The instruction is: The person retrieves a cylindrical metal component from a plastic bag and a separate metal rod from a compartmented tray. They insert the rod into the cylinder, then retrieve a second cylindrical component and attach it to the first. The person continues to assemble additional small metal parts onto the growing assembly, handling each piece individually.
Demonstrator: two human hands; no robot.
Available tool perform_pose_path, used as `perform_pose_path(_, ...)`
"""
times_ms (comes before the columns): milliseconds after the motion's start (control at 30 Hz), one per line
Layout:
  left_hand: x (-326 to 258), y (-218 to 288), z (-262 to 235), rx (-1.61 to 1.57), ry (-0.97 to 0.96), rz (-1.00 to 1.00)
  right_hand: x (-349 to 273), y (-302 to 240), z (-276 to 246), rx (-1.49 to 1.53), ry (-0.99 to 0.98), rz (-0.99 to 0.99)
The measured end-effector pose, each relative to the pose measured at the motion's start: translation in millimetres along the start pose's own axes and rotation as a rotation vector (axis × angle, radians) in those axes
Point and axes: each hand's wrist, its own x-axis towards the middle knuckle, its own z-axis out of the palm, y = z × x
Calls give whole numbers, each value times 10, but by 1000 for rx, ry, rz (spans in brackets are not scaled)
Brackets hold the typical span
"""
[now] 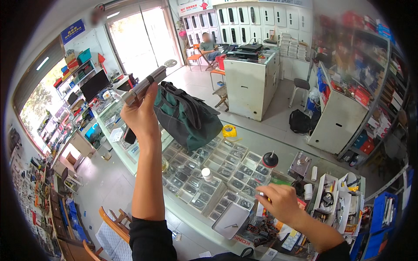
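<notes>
My left hand [141,118] is raised at the left, its fingers closed around a long grey metal bar [157,74]. The bar has a dark band about its middle and a flat rounded piece at its far end. Lower right, my right hand [283,203] is over the counter with thumb and forefinger pinched together; a small pale bit shows at the tips, too small to name. Beneath it lie dark plastic packets [261,232] and a white tray [224,222] with a small metal piece in it. A dark green tool bag [189,117] stands beyond my left forearm.
Compartment trays [198,185] of small dark items cover the glass counter. On or beside them are a white bottle [207,174], a yellow tape measure [229,131] and a round black-red tool [270,159]. Bins [327,191] crowd the right. Another person [209,45] sits far back.
</notes>
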Motion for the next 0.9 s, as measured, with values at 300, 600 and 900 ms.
perform_pose_path(300, 4, -61, 98, -49, -51, -56, -543, -47, 8, 77, -104, 202)
perform_pose_path(600, -875, 292, 192, -46, -924, -700, 144, -133, -462, 256, 430, 179)
perform_pose_path(900, -1297, 477, 188, -423, -750, -942, 415, -248, -453, -14, 341, -174)
